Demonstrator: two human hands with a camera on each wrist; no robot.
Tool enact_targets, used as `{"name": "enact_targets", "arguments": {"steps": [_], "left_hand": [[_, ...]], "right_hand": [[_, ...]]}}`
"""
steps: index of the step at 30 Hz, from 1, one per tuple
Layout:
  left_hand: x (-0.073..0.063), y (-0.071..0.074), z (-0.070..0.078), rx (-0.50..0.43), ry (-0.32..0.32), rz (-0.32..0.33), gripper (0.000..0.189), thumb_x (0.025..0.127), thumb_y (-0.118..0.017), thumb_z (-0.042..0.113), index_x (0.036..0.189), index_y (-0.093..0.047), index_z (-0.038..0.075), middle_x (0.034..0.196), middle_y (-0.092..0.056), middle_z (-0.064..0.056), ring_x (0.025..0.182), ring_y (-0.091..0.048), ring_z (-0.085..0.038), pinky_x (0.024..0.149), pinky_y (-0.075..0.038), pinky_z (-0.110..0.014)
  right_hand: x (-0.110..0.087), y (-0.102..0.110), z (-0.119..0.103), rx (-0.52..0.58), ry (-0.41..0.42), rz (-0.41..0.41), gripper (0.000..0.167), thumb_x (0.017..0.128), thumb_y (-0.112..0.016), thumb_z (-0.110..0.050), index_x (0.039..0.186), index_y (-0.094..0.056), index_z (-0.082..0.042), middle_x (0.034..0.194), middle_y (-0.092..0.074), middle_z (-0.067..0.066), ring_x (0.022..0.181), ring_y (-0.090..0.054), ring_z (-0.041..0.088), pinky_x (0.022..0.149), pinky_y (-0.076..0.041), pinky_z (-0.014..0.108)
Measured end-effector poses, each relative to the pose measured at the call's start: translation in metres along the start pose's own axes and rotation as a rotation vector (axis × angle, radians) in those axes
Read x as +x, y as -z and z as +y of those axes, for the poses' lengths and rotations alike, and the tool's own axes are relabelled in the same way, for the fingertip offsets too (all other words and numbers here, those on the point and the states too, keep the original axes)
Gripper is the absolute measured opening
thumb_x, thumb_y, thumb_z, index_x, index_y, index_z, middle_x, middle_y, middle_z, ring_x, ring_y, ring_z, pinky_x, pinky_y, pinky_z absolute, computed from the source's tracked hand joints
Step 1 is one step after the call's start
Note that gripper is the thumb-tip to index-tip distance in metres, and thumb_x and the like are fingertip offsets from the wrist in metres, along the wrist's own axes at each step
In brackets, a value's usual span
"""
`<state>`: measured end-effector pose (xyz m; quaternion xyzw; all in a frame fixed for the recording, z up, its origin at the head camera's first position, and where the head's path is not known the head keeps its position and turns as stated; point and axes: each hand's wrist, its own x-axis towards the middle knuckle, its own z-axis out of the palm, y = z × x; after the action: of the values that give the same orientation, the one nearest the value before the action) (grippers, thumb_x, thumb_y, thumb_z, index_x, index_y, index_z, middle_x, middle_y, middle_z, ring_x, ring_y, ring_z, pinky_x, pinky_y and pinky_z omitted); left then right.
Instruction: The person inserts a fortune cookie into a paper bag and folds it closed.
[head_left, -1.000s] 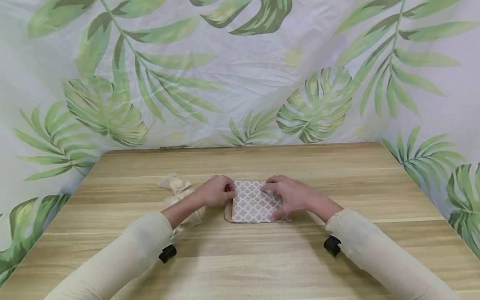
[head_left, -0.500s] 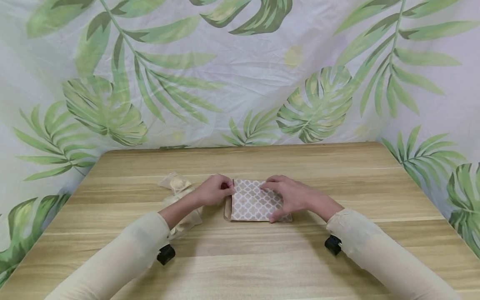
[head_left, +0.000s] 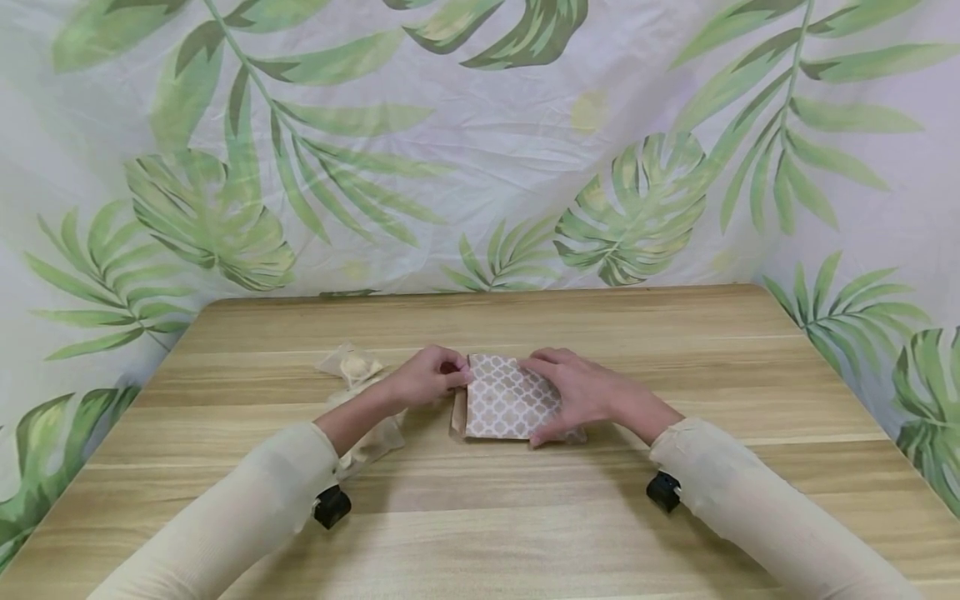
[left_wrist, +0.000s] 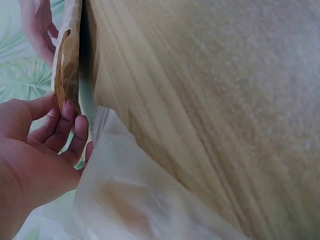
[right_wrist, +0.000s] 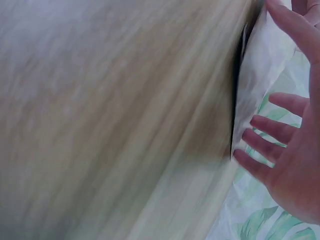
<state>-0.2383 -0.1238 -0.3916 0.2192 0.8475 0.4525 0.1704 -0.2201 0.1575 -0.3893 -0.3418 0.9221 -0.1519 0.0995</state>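
A tan paper bag [head_left: 504,407] with a white lattice print lies on the middle of the wooden table [head_left: 525,525]. My left hand [head_left: 456,377] pinches the bag's left upper edge, fingers curled; the left wrist view shows those fingers [left_wrist: 65,125] at the lifted brown edge of the bag [left_wrist: 67,65]. My right hand [head_left: 558,398] rests on the bag's right half with fingers spread and straight. In the right wrist view its fingers [right_wrist: 272,130] lie against the bag [right_wrist: 260,70].
Clear plastic packets [head_left: 352,367] with pale contents lie under and beside my left forearm, and one packet [left_wrist: 130,195] shows close up. A leaf-print cloth [head_left: 480,150] hangs behind and round the table. Bare wood stretches in front and to the right.
The bag's left edge has lifted a little and the bag has turned slightly under my hands. My left hand has risen a touch; the right hand stays on the bag.
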Motion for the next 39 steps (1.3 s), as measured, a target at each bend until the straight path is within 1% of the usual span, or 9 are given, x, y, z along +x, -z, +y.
{"name": "enact_targets", "arguments": {"steps": [5,11,16,20,24,27,29,33,39], "left_hand": [[0.000,-0.001,0.001,-0.041,0.005,-0.015,0.015,0.103,-0.060,0.002,0.091,-0.066,-0.005,0.095,-0.064,-0.009,0.086,-0.054,-0.014,0.083,-0.048,-0.031],[0.001,-0.001,0.000,-0.090,0.036,-0.004,0.014,0.104,-0.059,0.003,0.095,-0.067,-0.006,0.094,-0.064,-0.008,0.088,-0.055,-0.015,0.083,-0.049,-0.033],[0.000,0.000,0.003,-0.109,0.039,0.015,0.015,0.104,-0.059,0.005,0.097,-0.068,-0.005,0.096,-0.066,-0.009,0.090,-0.057,-0.016,0.085,-0.048,-0.034],[0.000,0.001,0.002,-0.069,-0.005,0.016,0.013,0.102,-0.063,0.004,0.096,-0.068,-0.005,0.093,-0.066,-0.008,0.085,-0.056,-0.014,0.080,-0.047,-0.029],[-0.001,0.003,-0.001,0.015,-0.096,-0.001,0.007,0.097,-0.067,-0.001,0.100,-0.068,-0.007,0.090,-0.067,-0.009,0.082,-0.057,-0.013,0.077,-0.047,-0.027],[-0.003,0.005,-0.003,0.097,-0.158,-0.013,0.019,0.093,-0.073,-0.003,0.110,-0.067,-0.008,0.086,-0.068,-0.008,0.081,-0.059,-0.012,0.076,-0.050,-0.028],[-0.005,0.006,-0.004,0.150,-0.183,-0.019,0.031,0.090,-0.077,-0.001,0.117,-0.066,-0.009,0.083,-0.068,-0.007,0.079,-0.060,-0.011,0.076,-0.052,-0.028],[-0.008,0.007,-0.005,0.192,-0.184,-0.032,0.053,0.086,-0.084,0.005,0.131,-0.061,-0.011,0.082,-0.068,-0.005,0.077,-0.062,-0.011,0.075,-0.054,-0.027],[-0.011,0.006,-0.008,0.201,-0.162,-0.044,0.074,0.080,-0.091,0.012,0.139,-0.054,-0.013,0.085,-0.067,-0.008,0.077,-0.060,-0.016,0.073,-0.049,-0.026]], "right_hand": [[0.005,-0.004,-0.001,-0.014,0.011,0.054,0.113,0.071,-0.086,-0.064,0.157,-0.042,-0.005,0.157,-0.044,0.020,0.145,-0.041,0.039,0.118,-0.034,0.054],[0.006,-0.007,-0.003,-0.029,0.017,0.089,0.112,0.069,-0.089,-0.062,0.155,-0.045,-0.003,0.154,-0.049,0.020,0.142,-0.045,0.038,0.117,-0.036,0.054],[0.006,-0.007,-0.004,-0.034,0.013,0.103,0.108,0.070,-0.089,-0.060,0.154,-0.047,-0.006,0.150,-0.053,0.018,0.138,-0.049,0.036,0.115,-0.039,0.053],[0.006,-0.008,-0.004,-0.039,0.010,0.105,0.107,0.070,-0.089,-0.059,0.154,-0.048,-0.007,0.149,-0.054,0.017,0.136,-0.051,0.035,0.114,-0.041,0.053],[0.006,-0.008,-0.003,-0.033,0.011,0.107,0.107,0.070,-0.089,-0.060,0.154,-0.048,-0.007,0.148,-0.054,0.017,0.136,-0.051,0.036,0.114,-0.041,0.054],[0.006,-0.008,-0.002,-0.025,0.012,0.111,0.106,0.071,-0.089,-0.059,0.154,-0.048,-0.008,0.148,-0.055,0.017,0.136,-0.051,0.036,0.113,-0.041,0.054],[0.005,-0.008,-0.002,-0.019,0.012,0.112,0.105,0.071,-0.089,-0.059,0.154,-0.049,-0.009,0.147,-0.055,0.017,0.136,-0.051,0.036,0.113,-0.041,0.054],[0.005,-0.009,-0.002,0.003,0.006,0.116,0.103,0.071,-0.090,-0.057,0.154,-0.049,-0.010,0.147,-0.055,0.016,0.136,-0.051,0.036,0.114,-0.040,0.054],[0.005,-0.010,-0.002,0.032,0.014,0.151,0.103,0.069,-0.092,-0.053,0.153,-0.050,-0.010,0.144,-0.057,0.016,0.135,-0.052,0.036,0.113,-0.040,0.056]]}}
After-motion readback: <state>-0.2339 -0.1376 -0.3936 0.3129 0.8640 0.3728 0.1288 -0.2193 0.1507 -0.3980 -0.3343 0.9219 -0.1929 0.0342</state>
